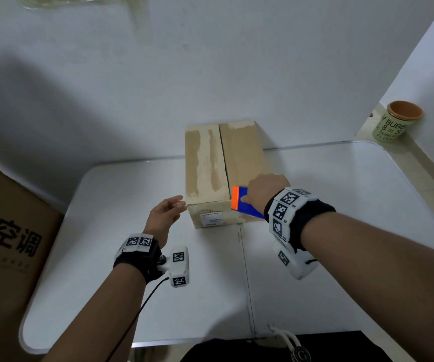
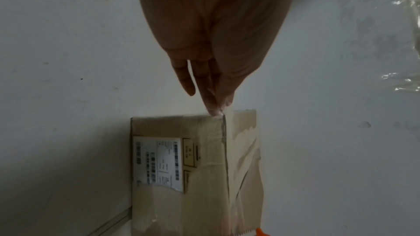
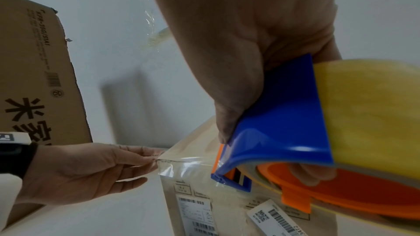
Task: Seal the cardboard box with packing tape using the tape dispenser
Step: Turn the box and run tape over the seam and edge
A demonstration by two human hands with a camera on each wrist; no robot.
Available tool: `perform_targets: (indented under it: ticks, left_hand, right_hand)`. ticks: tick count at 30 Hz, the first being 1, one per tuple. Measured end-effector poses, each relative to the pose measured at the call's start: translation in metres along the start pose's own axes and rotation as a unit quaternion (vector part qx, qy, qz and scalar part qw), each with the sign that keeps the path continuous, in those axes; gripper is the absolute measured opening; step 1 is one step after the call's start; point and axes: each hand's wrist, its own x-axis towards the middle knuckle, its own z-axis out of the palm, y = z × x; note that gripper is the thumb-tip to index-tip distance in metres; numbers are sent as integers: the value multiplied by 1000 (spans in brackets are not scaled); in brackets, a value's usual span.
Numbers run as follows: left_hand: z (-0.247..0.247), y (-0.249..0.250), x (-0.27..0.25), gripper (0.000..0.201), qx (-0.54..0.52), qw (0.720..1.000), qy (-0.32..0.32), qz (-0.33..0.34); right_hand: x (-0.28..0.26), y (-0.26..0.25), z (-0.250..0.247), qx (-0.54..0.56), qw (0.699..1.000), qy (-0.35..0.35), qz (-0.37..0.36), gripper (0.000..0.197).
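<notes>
A closed cardboard box (image 1: pixel 223 173) stands on the white table, its centre seam running away from me. My right hand (image 1: pixel 265 189) grips a blue and orange tape dispenser (image 1: pixel 242 202) with a yellowish roll (image 3: pixel 375 114), held over the box's near top edge. A strip of clear tape (image 3: pixel 186 164) stretches from the dispenser's mouth leftwards across the near top edge. My left hand (image 1: pixel 180 202) pinches the tape's free end at the box's near left top corner, fingertips (image 2: pixel 214 109) pressed together. A white shipping label (image 2: pixel 159 162) is on the near side.
A large brown carton (image 1: pixel 7 231) with black characters stands against the table's left edge. A green cup (image 1: pixel 396 124) sits on a ledge at the far right. The box's far end touches the white wall. The table (image 1: pixel 341 205) has a seam down its middle.
</notes>
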Motion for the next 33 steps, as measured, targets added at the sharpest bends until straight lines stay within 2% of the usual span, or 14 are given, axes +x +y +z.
perform_targets:
  ticks: [4, 12, 16, 17, 18, 19, 21, 22, 24, 26, 27, 29, 33]
  left_hand:
    - [-2, 11, -4, 27, 23, 999, -15, -27]
    - [-12, 28, -3, 30, 169, 981, -42, -87]
    - [-26, 35, 2, 20, 136, 979, 43, -148]
    - [-31, 36, 5, 23, 147, 977, 68, -137]
    - [-36, 36, 11, 31, 185, 974, 87, -95]
    - [-38, 40, 14, 33, 244, 964, 105, -29]
    - [-28, 52, 11, 26, 351, 916, 133, 142]
    - [-18, 59, 6, 21, 380, 893, 115, 210]
    - [6, 67, 1, 13, 440, 851, 7, 288]
    - [24, 67, 5, 14, 533, 788, -122, 285]
    - [28, 66, 10, 15, 577, 754, -163, 268]
    - [30, 63, 19, 18, 636, 704, -201, 244]
    - [35, 62, 29, 16, 681, 652, -221, 248]
  right_hand:
    - [0, 1, 1, 10, 1000, -9, -3, 47]
    - [-1, 3, -1, 24, 999, -26, 2, 48]
    - [-1, 1, -3, 18, 999, -30, 2, 48]
    - [-1, 1, -4, 16, 999, -34, 3, 47]
    - [0, 0, -5, 14, 999, -37, 4, 47]
    - [0, 0, -6, 12, 999, -38, 5, 47]
    - [1, 0, -7, 8, 999, -41, 7, 48]
    - [1, 0, -7, 7, 999, -43, 8, 48]
    - [0, -1, -9, 4, 999, -50, 11, 49]
    - [-2, -2, -9, 1, 998, -55, 14, 49]
    - [-2, -2, -9, 2, 999, -52, 14, 49]
    - [-2, -2, -9, 2, 999, -47, 13, 48]
    - [2, -2, -8, -1, 999, -50, 7, 47]
